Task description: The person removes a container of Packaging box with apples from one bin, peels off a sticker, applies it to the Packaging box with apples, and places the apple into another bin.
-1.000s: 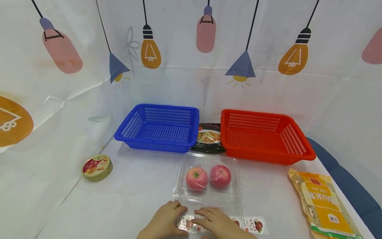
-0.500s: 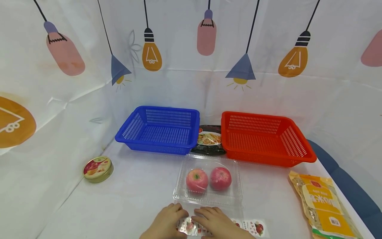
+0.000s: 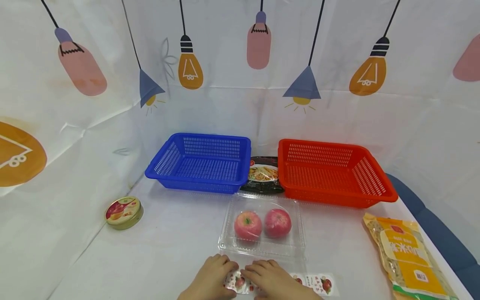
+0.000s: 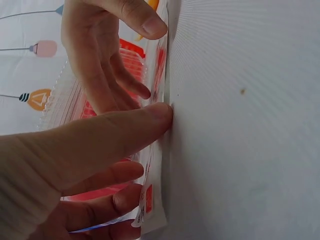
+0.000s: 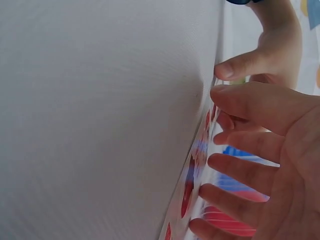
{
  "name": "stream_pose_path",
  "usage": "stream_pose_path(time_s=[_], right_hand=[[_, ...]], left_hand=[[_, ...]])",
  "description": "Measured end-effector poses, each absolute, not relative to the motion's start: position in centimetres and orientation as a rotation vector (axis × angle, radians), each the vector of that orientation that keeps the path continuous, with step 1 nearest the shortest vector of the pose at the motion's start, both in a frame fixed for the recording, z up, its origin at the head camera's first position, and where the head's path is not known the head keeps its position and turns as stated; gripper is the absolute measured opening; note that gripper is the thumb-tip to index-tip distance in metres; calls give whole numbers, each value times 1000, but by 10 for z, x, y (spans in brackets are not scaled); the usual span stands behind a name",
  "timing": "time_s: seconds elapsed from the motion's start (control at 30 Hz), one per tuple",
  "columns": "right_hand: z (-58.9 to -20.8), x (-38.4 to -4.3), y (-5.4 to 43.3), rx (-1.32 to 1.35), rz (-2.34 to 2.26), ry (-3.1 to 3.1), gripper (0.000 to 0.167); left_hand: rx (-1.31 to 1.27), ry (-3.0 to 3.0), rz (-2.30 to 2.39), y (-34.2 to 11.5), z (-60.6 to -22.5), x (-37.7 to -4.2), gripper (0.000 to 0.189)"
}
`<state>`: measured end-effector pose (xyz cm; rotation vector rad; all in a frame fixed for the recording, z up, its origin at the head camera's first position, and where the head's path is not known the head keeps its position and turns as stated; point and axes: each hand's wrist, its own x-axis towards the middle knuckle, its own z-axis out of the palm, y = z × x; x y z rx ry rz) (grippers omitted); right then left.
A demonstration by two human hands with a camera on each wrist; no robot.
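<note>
A strip of white labels printed with red fruit [image 3: 322,285] lies flat at the front of the table. Over its left part rests my left hand [image 3: 211,278], fingers loosely bent and thumb near the strip's front edge. My right hand [image 3: 275,282] lies beside it, fingertips on the strip; in the right wrist view its fingers [image 5: 245,167] are spread and fairly straight. Just beyond the hands sits a clear plastic clamshell box [image 3: 223,237] holding two apples, a left apple [image 3: 248,225] and a right apple [image 3: 278,223].
At the back stand a blue basket [image 3: 202,185] and a red basket [image 3: 330,196], with a black food packet [image 3: 262,175] between them. A round tin [image 3: 123,213] is at the left. At the right edge lies a yellow bag of dried food [image 3: 406,254].
The head view has shifted slightly. Both hands stay on the label strip with hardly any movement.
</note>
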<state>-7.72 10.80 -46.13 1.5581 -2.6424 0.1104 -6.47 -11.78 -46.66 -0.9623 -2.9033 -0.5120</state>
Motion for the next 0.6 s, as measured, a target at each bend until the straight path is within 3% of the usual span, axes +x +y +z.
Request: stream_pose_path(time_s=[0.23,0.4,0.6], right_hand=[[-457,-75,103,1493,141,-2741,60],[-455,-75,98,1432,243,-2833,55],[-455,-77,92,1398,450,-2775,34]], left_hand=[[-898,-2986,-737,-115,-467,-66,46],[-869,-3007,-999,-113,-468,-67,28],[-912,-2950,-1186,-115,-467,-69,14]])
